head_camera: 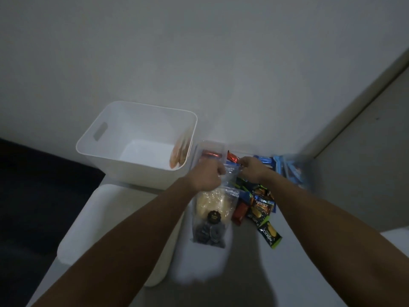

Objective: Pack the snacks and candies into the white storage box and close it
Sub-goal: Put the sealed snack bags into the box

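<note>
A clear zip bag [212, 209] of cookies was pinched at its top edge by the curled fingers of the left hand [209, 176] and right hand [254, 170], just right of the white storage box [106, 158]. Only one orange packet [180, 151] had been packed; the wrapped snacks [261, 209] remained outside, and the lid [110, 229] lay off.

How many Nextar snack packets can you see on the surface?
3 at least: one green Nextar packet lies nearest, apart; two overlap in the pile beyond it. More may be hidden underneath.
</note>
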